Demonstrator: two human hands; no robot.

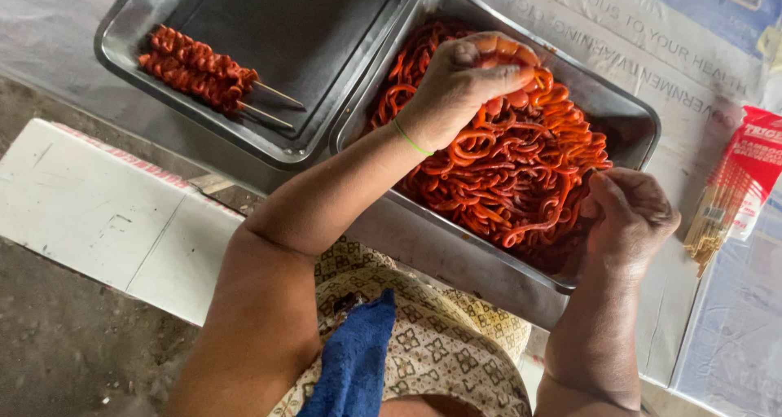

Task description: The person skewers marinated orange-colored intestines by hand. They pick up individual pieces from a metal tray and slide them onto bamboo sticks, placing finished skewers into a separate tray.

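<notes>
1. Two steel trays sit side by side on the table; the near tray [627, 111] is heaped with orange-red marinated strips [521, 173], the far tray [269, 26] carries two finished skewers [199, 79] laid together at one side, apart from the raw heap.
2. Left hand [464, 79] is over the heap, fingers closed on a bunch of strips lifted a little above the rest; a thin skewer tip seems to show by the fingertips, though I cannot tell for sure.
3. Right hand [631, 213] rests at the near tray's rim, fingers curled together pinching a strip's end.
4. Spare bamboo sticks in a red packet [729, 193] lie just right of it, within reach; a blue cloth [354, 360] lies on the lap.
</notes>
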